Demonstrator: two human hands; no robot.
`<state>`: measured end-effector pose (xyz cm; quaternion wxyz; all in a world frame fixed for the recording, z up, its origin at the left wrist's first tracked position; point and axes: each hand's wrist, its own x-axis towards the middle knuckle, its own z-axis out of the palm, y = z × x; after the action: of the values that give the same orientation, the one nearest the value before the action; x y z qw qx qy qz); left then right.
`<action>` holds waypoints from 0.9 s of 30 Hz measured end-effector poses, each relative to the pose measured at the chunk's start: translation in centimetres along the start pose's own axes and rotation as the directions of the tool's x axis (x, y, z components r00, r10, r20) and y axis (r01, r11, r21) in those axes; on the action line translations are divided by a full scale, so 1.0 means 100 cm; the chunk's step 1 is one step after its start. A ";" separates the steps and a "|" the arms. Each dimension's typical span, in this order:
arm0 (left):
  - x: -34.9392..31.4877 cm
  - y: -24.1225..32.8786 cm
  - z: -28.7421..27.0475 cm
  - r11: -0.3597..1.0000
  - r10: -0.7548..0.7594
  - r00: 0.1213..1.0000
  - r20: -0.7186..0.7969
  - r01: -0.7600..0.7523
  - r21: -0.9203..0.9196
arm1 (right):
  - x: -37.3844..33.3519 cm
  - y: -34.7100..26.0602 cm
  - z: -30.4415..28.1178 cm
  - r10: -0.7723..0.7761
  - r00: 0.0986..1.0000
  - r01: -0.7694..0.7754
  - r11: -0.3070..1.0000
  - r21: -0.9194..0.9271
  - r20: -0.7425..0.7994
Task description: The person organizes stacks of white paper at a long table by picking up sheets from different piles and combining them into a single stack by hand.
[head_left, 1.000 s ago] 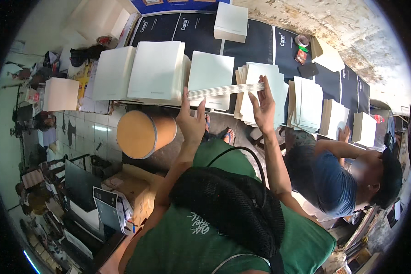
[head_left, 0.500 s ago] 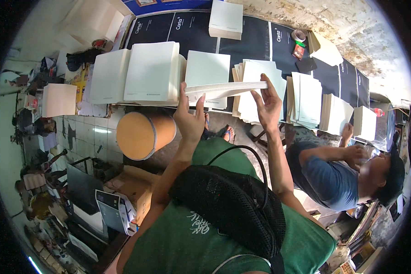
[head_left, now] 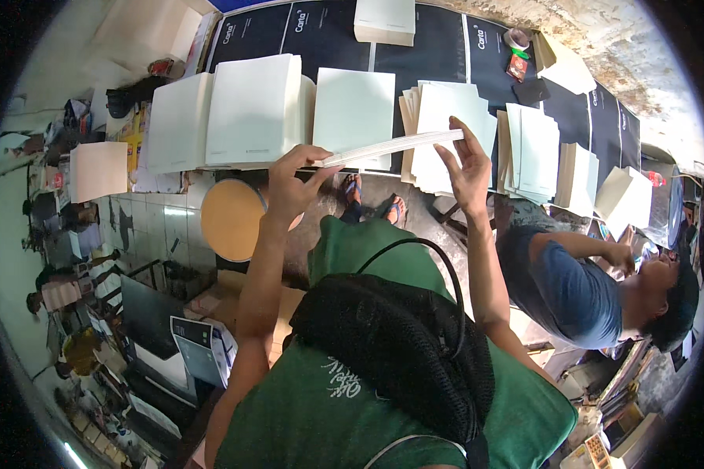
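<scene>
Sheets stretch edge-on between left hand and right hand, the fingers of each pinching one end, near the desk's near edge.

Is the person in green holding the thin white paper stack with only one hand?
No: the left hand holds the left end of the thin white paper stack, and the right hand its right end.
</scene>
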<state>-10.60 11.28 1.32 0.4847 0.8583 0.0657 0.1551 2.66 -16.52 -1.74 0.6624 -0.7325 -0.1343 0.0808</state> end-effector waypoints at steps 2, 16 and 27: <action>-0.001 -0.008 0.002 0.996 0.014 1.000 0.014 -0.013 -0.092 | -0.002 -0.002 -0.003 0.004 1.000 -0.003 0.999 -0.032 0.008; -0.039 0.009 0.052 0.986 -0.160 0.930 -0.331 0.167 -0.006 | -0.026 -0.001 0.004 -0.006 0.998 -0.002 0.993 -0.122 -0.063; -0.034 0.042 0.061 0.989 -0.147 0.922 -0.358 0.134 -0.063 | -0.039 0.002 0.009 0.011 0.992 -0.021 0.997 -0.073 -0.123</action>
<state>-11.96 3.25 1.22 0.4900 0.7992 0.2122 0.2761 -1.30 -16.84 -2.28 0.6410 -0.7614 -0.0904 0.0359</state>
